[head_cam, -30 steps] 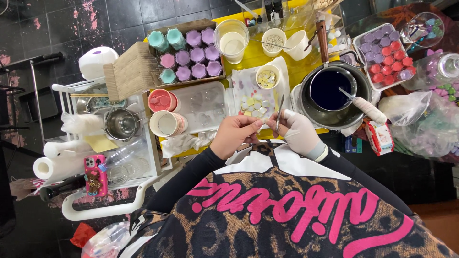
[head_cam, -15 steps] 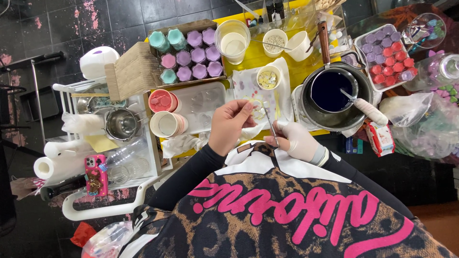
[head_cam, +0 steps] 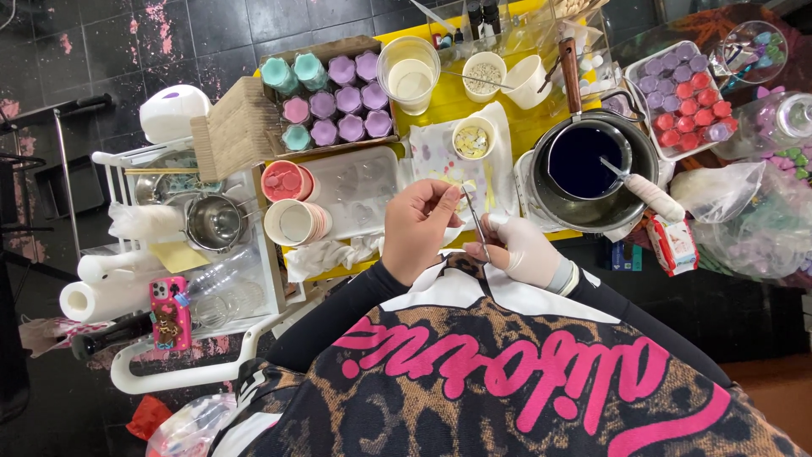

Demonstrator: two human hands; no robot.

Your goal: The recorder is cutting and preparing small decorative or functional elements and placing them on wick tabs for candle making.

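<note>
Tweezers [head_cam: 476, 222]: thin stiff metal, light, slippery; I'd pinch mid-shaft. Right hand [head_cam: 526, 250], gloved, grip clamped on them; left hand [head_cam: 417, 227] at its 9 o'clock, fingers curled, hold unclear.

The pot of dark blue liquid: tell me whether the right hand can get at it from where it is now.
Probably yes. The right hand, gloved and holding tweezers, sits just left of the pot of dark blue liquid, with nothing between them. It would need to free its grip first, and a stirrer rests inside the pot.
</note>
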